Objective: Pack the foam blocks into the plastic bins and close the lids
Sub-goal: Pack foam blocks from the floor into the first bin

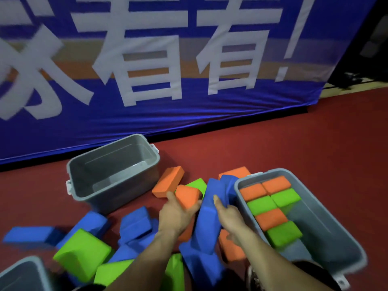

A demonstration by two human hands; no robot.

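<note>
Now packing: my L hand [176,214] clasps an orange block [187,198], R hand [229,213] wraps a blue block [207,215]; next, I reckon, both need slotting into the half-full bin [319,223] at 3 o'clock.

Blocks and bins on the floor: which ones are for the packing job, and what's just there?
For the job: left hand gripping an orange block; right hand gripping a blue block; loose blocks; part-filled bin; empty bin; third bin.
Just there: blue banner; red floor.
</note>
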